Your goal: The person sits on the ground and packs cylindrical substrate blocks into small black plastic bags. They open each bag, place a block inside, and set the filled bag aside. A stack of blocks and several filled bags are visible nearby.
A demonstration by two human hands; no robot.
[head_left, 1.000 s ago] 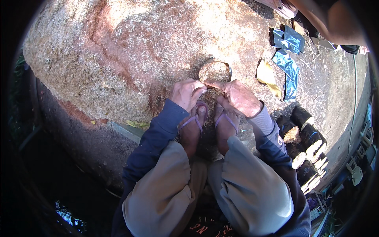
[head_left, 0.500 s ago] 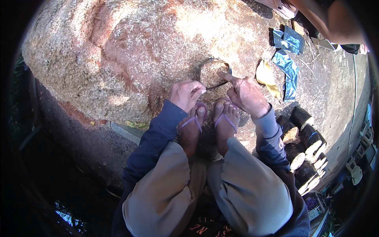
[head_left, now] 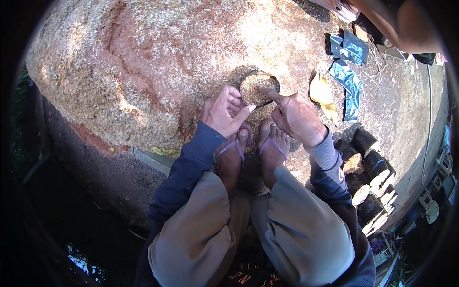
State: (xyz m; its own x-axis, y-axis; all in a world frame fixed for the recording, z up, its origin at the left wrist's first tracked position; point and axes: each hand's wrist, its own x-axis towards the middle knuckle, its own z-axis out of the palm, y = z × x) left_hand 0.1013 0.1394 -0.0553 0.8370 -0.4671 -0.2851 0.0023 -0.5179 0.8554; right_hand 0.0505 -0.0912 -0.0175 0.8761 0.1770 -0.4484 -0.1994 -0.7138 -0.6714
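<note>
Head view: both hands on the rim of a full bag

So the bag (head_left: 264, 104) sits on the ground just past my toes, mouth up, dark rim showing around a fill of loose pale chaff (head_left: 251, 88). I'd call the step in hand working that rim, with the filling looking pretty much done, though I can't see how deep it goes.

My left hand (head_left: 222, 114) is at the near left of the mouth, thumb spread away from the curled fingers. Can't tell if it's actually pinching any rim. My right hand (head_left: 302, 118) is on the other side, index finger stuck out across the edge and over the chaff, rest of the fingers tucked in.

IMO the next move calls for a proper grip on the rim with the left and a light touch from the right, since thin plastic could fold or spill.

Around me: big chaff pile (head_left: 158, 62) to the left, yellow leaf (head_left: 322, 95) and blue sheets (head_left: 353, 91) to the right, stacked black bags (head_left: 375, 165) nearer my right knee.
</note>
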